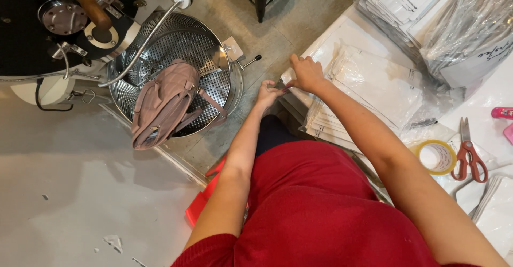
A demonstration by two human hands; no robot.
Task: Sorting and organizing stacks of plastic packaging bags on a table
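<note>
The right hand [306,73] rests curled on the corner of a stack of flat white pouches [368,88], fingers closed around the edge of the top one. The left hand [268,93] sits just beside it, slightly nearer the body, pinching the same corner; what lies between its fingertips is too small to tell. The stack stretches away from both hands to the right, its long axis running along the right forearm, so the right hand is the nearer to its bulk. It lies on a white table [481,133]. Further right lie a roll of tape [436,157] and red-handled scissors [468,155]. To the left of the hands, a pink backpack [163,104] rests in a perforated steel drum [214,48] on a tiled floor [299,16].
</note>
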